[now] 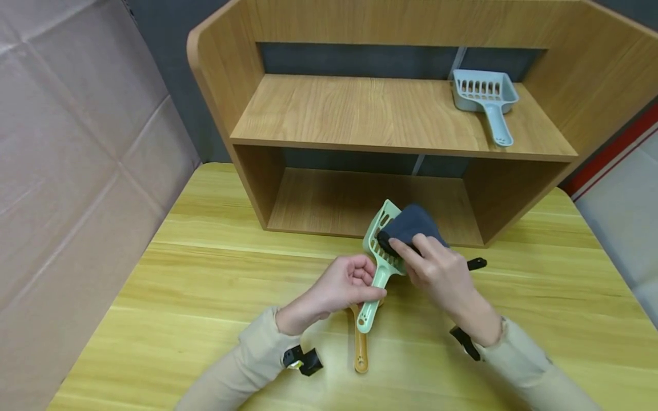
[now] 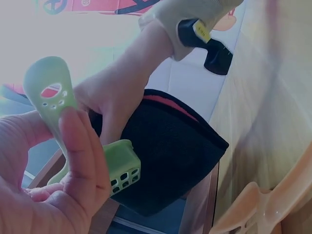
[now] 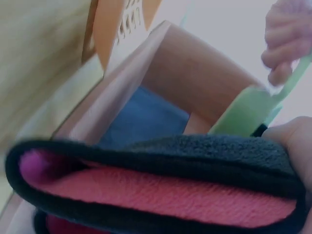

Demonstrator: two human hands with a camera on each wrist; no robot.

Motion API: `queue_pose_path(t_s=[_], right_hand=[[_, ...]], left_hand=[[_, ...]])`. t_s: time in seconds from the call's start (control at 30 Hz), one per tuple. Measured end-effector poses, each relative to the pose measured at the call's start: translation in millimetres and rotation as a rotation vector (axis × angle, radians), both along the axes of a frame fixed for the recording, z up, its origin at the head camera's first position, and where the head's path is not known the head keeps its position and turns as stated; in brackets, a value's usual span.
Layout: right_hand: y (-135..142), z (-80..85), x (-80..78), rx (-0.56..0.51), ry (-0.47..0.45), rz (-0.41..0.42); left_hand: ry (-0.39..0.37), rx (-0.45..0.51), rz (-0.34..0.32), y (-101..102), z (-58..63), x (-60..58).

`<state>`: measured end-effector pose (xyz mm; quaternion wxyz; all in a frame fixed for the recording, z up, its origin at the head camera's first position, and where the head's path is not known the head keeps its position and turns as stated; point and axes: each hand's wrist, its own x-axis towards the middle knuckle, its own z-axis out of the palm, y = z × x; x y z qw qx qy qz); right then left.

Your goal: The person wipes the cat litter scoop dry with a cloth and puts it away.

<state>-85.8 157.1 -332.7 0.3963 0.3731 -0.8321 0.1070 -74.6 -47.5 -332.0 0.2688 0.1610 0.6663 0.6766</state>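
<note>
My left hand (image 1: pixel 346 288) grips the handle of a light green litter scoop (image 1: pixel 381 275), thumb across the handle. The scoop's slotted head points up and away, toward the shelf. With my right hand (image 1: pixel 437 271) I hold a folded dark navy cloth (image 1: pixel 413 221) against that head, partly covering its slots. In the right wrist view the cloth's pink inner side (image 3: pixel 161 192) shows between dark edges. Below the green scoop an orange litter scoop (image 1: pixel 361 354) lies on the table, its head mostly hidden by my left hand and the green scoop.
A two-level wooden shelf (image 1: pixel 354 147) stands at the back of the wood-grain table (image 1: pixel 195 274). On its upper board, at the right, rests a light blue litter scoop (image 1: pixel 485 94), its handle over the front edge. A black tip (image 1: pixel 477 264) shows just right of my right hand.
</note>
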Motion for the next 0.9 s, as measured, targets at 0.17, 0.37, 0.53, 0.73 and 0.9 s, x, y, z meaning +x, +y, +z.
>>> queue_pose_path(t_s=[0.17,0.37,0.53,0.73,0.9], right_hand=[[4,3.2,-0.4,-0.046,-0.027,-0.087],[1,-2.6,4.9,-0.022,0.007,0.011],[3,-4.0,0.1,-0.086,-0.050,-0.043],[2,-9.8,3.2,-0.085,-0.020,0.010],[-1,-11.7,2.8,-0.062,-0.026,0.020]], left_hand=[[0.002,0.012,-0.024,-2,-2.1,-0.2],[0.017,0.010,-0.023,-1,-0.4,-1.3],[0.015,0.020,-0.031,0,-0.8,-0.9],[-0.020,0.016,-0.017,-1,-2.2,-4.1],[-0.008,0.023,-0.024,-2,-3.4,-4.4]])
